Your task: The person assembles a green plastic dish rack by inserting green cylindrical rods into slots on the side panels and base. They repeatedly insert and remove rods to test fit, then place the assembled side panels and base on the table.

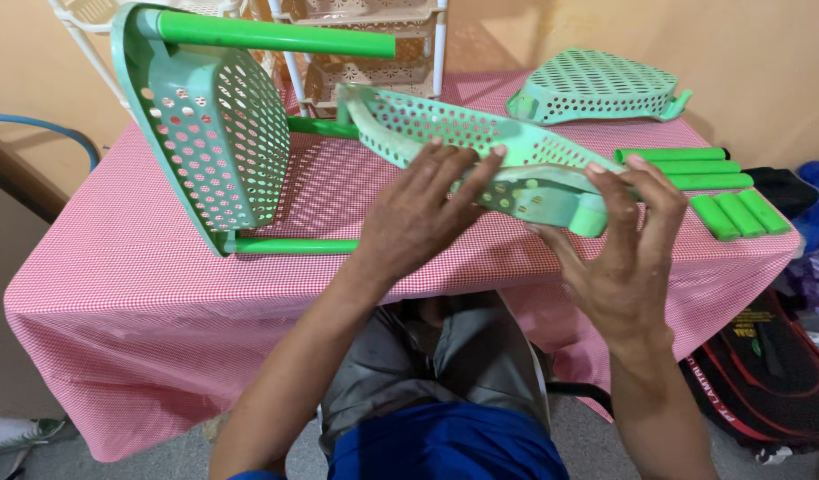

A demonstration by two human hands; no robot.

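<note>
My left hand (424,213) presses flat on the near edge of a pale green perforated plastic shelf tray (445,129), held tilted above the table. My right hand (624,244) grips the tray's right corner, fingers curled over a short green tube socket (587,220). The tray's far end meets a green tube (320,126) of a partly built rack lying on its side. That rack has another perforated tray (215,124) standing upright, with green tubes along its top (276,36) and bottom (294,245).
The table wears a red-and-white checked cloth (143,267). A third green tray (596,87) lies upside down at the back right. Loose green tubes (703,167) and short pieces (738,213) lie at the right edge. A white rack (365,53) stands behind; bags (765,364) sit on the floor.
</note>
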